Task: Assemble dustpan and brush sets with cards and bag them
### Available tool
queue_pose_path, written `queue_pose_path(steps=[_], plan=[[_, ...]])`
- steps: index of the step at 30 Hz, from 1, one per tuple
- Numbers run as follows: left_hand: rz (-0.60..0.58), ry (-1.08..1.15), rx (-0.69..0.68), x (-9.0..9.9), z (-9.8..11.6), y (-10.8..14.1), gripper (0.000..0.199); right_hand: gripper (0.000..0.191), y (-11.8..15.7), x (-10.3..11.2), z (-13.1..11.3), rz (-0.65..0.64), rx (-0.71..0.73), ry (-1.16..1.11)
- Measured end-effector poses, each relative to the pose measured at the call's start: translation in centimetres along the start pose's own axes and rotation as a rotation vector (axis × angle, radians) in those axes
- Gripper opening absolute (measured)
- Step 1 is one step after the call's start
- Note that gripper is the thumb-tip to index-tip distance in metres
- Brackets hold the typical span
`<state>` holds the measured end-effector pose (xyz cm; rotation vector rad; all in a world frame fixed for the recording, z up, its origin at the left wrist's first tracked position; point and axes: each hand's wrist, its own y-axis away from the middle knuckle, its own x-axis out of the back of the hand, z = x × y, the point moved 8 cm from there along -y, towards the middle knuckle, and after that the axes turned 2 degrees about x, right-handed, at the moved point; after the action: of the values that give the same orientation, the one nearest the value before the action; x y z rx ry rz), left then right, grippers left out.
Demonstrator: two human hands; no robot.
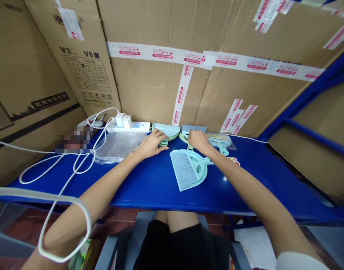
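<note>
My left hand [154, 143] curls around the handle end of a stack of pale green dustpans [167, 129], thumb on the near side and fingers behind. My right hand [198, 138] is closed over the handle of a small brush [193, 128] with grey-blue bristles, at the back of the table; its fingertips are partly hidden. Between my arms lies a mint-green brush and dustpan set [188, 168], the brush resting in the pan, bristles to the left. Just right of my right hand is another light blue brush set [221, 142], partly in clear packaging.
Clear plastic bags [118, 146] lie on the blue table [149, 187] left of my left hand. Behind them stands a white power strip [140, 126] with plugs. White cables [76, 165] loop across the left side. Cardboard [149, 86] walls the back; a blue frame [301, 105] stands right.
</note>
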<state>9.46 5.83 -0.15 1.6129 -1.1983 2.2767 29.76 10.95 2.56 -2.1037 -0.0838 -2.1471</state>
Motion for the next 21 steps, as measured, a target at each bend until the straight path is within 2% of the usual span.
queue_pose_path(steps=[5,16,19,21], plan=[[-0.004,-0.029,0.013,-0.1,0.1,-0.1,0.042,0.051,0.9,-1.4,-1.7,0.025,0.029,-0.005],[-0.007,-0.090,0.000,0.1,0.1,0.1,0.040,0.036,0.9,-1.7,-1.0,0.035,0.033,-0.006],[-0.008,-0.084,0.013,0.1,0.1,0.1,0.041,0.037,1.7,-0.9,-1.0,0.053,0.051,-0.008],[-0.008,-0.088,0.020,0.1,0.1,0.0,0.042,0.042,2.7,0.9,-0.4,0.143,0.087,-0.004]])
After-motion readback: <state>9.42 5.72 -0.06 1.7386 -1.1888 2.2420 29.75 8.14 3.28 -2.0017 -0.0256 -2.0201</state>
